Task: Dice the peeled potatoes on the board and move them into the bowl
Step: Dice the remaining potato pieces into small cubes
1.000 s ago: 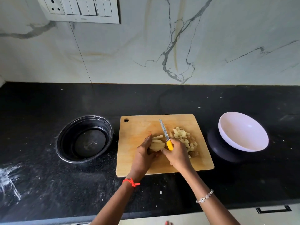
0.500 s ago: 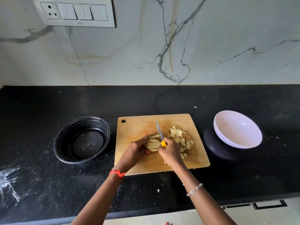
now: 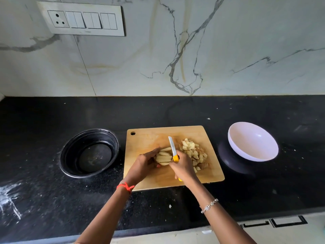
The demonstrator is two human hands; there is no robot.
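Observation:
A wooden cutting board (image 3: 146, 143) lies on the black counter. On it my left hand (image 3: 143, 164) holds a stack of pale potato strips (image 3: 163, 156) together. My right hand (image 3: 183, 167) grips a knife with a yellow handle (image 3: 173, 149), its blade lying against the right side of the strips and pointing away from me. A heap of diced potato (image 3: 193, 152) sits on the board's right half. The white bowl (image 3: 253, 141) stands to the right of the board, tilted and holding nothing.
A black round container (image 3: 89, 153) stands left of the board. White powder smears (image 3: 8, 199) mark the counter's left front. The marble wall with a switch panel (image 3: 82, 19) rises behind. Drawer fronts (image 3: 274, 223) show below the counter edge.
My view shifted slightly. Both hands stay on the board; the left hand has regrouped the strips and the knife blade has come closer to their right side.

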